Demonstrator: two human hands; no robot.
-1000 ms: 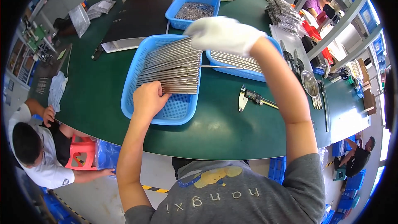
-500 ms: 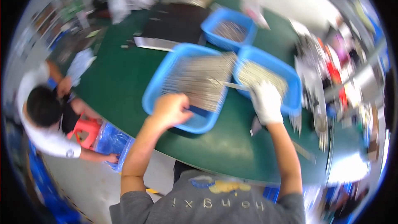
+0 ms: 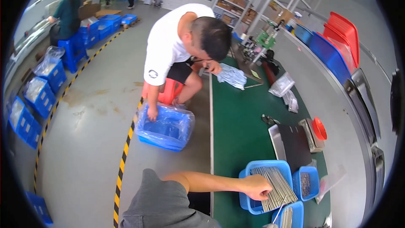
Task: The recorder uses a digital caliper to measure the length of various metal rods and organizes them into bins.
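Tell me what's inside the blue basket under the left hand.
Slender metal rods, side by side, in the blue basket; the left hand and rods cover what lies beneath.

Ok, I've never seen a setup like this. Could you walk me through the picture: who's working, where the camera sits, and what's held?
There's no machine arm: a person works with their own hands. The camera is the left of two fisheyes worn on the head, so straight edges bend.

On the green table, the left hand rests with curled fingers against metal rods in a blue basket; whether it grips any is hidden. Only a pale sliver, perhaps the right hand, shows at the lower edge; its hold can't be told.

Nearby are a second basket of rods, a smaller one with small metal pieces, and a black binder.

The seated person in white is a co-worker.
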